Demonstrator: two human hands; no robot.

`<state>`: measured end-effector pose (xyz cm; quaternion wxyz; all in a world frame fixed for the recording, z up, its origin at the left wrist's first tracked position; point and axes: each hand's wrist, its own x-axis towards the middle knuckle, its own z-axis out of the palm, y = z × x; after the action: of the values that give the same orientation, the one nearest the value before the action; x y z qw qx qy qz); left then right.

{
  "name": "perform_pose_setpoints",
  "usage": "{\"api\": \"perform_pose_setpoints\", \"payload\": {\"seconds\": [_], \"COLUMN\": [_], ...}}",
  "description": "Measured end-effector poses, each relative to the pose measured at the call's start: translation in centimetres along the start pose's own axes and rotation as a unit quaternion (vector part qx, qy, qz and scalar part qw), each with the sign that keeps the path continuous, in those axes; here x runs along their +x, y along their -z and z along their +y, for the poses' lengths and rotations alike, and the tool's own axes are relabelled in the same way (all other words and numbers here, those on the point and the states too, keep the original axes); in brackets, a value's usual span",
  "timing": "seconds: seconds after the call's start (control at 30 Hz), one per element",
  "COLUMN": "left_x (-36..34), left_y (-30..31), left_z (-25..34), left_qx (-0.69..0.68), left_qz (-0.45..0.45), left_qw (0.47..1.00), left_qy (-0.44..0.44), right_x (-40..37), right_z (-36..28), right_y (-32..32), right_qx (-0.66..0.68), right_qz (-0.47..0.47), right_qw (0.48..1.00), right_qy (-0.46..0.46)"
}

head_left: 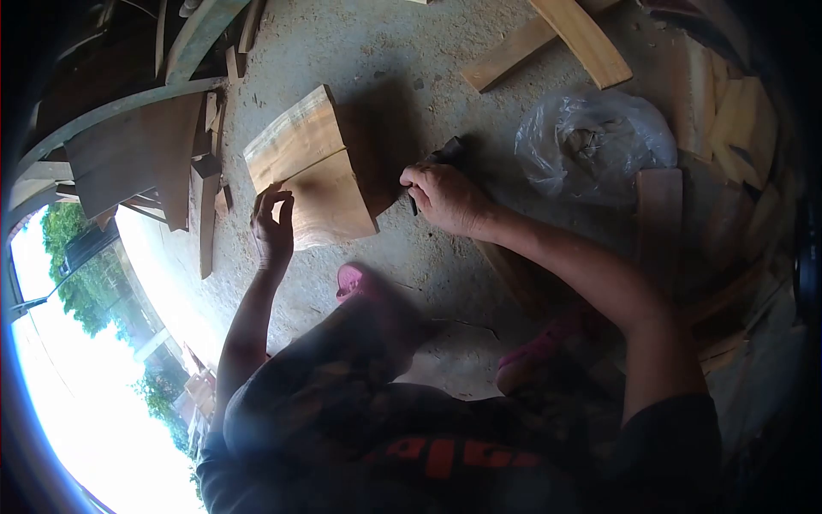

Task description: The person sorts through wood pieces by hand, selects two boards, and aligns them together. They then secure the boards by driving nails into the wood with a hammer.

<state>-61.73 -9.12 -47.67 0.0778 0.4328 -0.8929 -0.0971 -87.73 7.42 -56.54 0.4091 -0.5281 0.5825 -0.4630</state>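
Observation:
A light wooden board (321, 193) with a dark seam across it stands raised off the concrete floor in front of me. My left hand (273, 224) is at its lower left edge, thumb and fingertips pinched together near the seam; what they hold is too small to make out. To the right of the board my right hand (445, 199) is closed around the handle of a dark tool, taken to be a hammer (450, 152), whose head shows just above the knuckles. The tool does not touch the board.
A clear plastic bag (595, 146) lies on the floor at the right, beside a wood block (659, 206). Wooden pieces (586, 43) lie at the top right, and more are stacked at the right edge. Curved frames and panels (128, 150) stand at the left. A pink shoe (353, 283) is below the board.

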Motion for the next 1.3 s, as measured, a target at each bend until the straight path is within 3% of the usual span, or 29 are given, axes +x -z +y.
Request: {"api": "perform_pose_setpoints", "payload": {"seconds": [0.13, 0.5, 0.67, 0.77, 1.03, 1.3], "left_x": [0.0, 4.5, 6.5, 6.9, 7.0, 6.7], "left_y": [-0.1, -2.6, -4.3, -4.9, -4.8, -6.0], "left_z": [1.9, 4.6, 3.9, 3.7, 4.4, 4.0], "left_qx": [-0.11, -0.342, -0.317, -0.315, -0.27, -0.305], "left_qz": [-0.024, -0.042, -0.021, -0.006, -0.01, 0.051], "left_qw": [0.992, 0.938, 0.948, 0.949, 0.963, 0.951], "left_qy": [0.064, 0.036, -0.017, -0.034, 0.006, -0.016], "right_x": [0.0, -3.1, -5.5, -5.7, -4.8, -5.2], "right_z": [-0.5, -2.3, -1.5, -1.3, -2.2, -1.3], "right_y": [0.1, -0.4, -0.5, -1.0, -1.3, -1.4], "right_qx": [0.002, -0.107, -0.164, -0.198, -0.224, -0.269], "right_qz": [0.01, 0.083, 0.123, 0.152, 0.119, 0.087], "right_qw": [1.0, 0.991, 0.976, 0.967, 0.962, 0.951], "right_qy": [-0.004, -0.018, -0.075, -0.051, -0.104, -0.125]}}
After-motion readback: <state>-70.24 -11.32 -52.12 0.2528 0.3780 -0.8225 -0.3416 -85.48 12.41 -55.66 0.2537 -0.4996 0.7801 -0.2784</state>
